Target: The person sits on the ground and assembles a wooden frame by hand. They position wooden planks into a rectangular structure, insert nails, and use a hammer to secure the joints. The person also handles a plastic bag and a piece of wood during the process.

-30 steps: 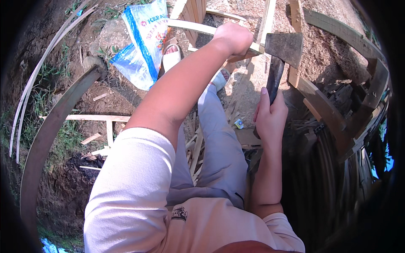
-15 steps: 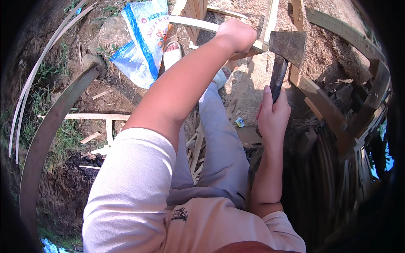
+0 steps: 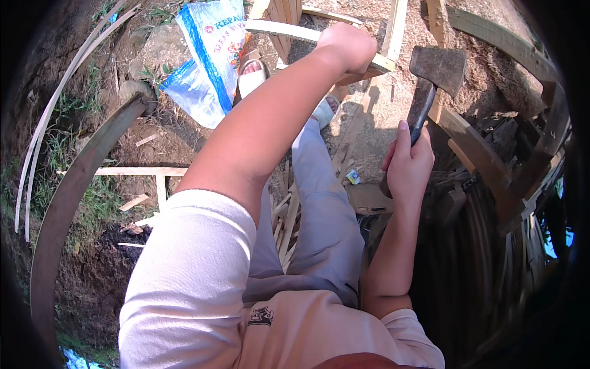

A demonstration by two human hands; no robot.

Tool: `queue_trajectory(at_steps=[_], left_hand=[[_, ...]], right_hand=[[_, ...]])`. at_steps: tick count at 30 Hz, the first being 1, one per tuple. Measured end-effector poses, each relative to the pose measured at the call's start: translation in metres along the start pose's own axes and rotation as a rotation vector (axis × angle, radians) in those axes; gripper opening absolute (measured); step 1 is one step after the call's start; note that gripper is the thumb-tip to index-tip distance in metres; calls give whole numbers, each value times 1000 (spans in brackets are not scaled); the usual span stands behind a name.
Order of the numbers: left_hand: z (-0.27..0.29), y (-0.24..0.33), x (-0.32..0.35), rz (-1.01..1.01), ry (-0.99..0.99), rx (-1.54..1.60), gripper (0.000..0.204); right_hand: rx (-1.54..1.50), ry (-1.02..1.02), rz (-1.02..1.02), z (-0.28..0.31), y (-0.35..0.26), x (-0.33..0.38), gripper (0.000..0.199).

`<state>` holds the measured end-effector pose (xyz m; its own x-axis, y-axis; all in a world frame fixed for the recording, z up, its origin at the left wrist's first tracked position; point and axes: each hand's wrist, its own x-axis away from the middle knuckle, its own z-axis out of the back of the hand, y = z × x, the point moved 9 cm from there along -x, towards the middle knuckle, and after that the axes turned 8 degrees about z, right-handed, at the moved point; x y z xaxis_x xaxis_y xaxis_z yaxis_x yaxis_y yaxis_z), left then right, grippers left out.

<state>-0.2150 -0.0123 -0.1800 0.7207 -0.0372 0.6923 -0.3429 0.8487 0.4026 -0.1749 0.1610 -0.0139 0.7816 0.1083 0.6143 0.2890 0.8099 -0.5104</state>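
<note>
My left hand (image 3: 348,47) is closed around a pale wooden strip (image 3: 279,29), which sticks out to both sides of the fist at the top middle. The strip's right end shows just past my knuckles. In my right hand (image 3: 410,161) is a hatchet (image 3: 437,66) with a dark handle and a worn, broad metal head. My thumb lies along the handle, and the head points up and away from me. The hatchet head is to the right of the strip's end, apart from it.
A blue and white plastic sack (image 3: 212,61) lies at the upper left. Wooden posts (image 3: 279,46) stand beyond my left hand. A curved dark plank (image 3: 67,184) runs down the left. Beams (image 3: 473,144) and stacked strips (image 3: 479,246) fill the right. Wood scraps lie between my legs.
The hatchet and my right hand have moved to the right, away from the strip's end. My left hand keeps its hold with barely any shift.
</note>
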Motion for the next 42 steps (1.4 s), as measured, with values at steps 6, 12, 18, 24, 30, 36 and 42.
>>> queue_trajectory(at_steps=[6,12,18,24,30,36,42], left_hand=[[-2,0,-1,-10,46,7,23],[2,1,0,0,9,-14,26],[4,4,0,-20,75,-16,21],[-2,0,-5,-18,60,-19,22],[1,0,-3,-18,55,-26,23],[-3,6,-11,-38,19,-163,28],[1,9,-1,-242,262,3,48]], right_hand=[[-261,336,291,40,-63,14,24],[253,26,143,-35,37,-8,33],[-133,42,12,-6,-4,15,26],[-353,430,407,52,-81,28,25],[280,200,350,-48,52,-13,26],[-509,115,-223,-60,109,44,29],[-845,28,-606,-133,183,87,31]])
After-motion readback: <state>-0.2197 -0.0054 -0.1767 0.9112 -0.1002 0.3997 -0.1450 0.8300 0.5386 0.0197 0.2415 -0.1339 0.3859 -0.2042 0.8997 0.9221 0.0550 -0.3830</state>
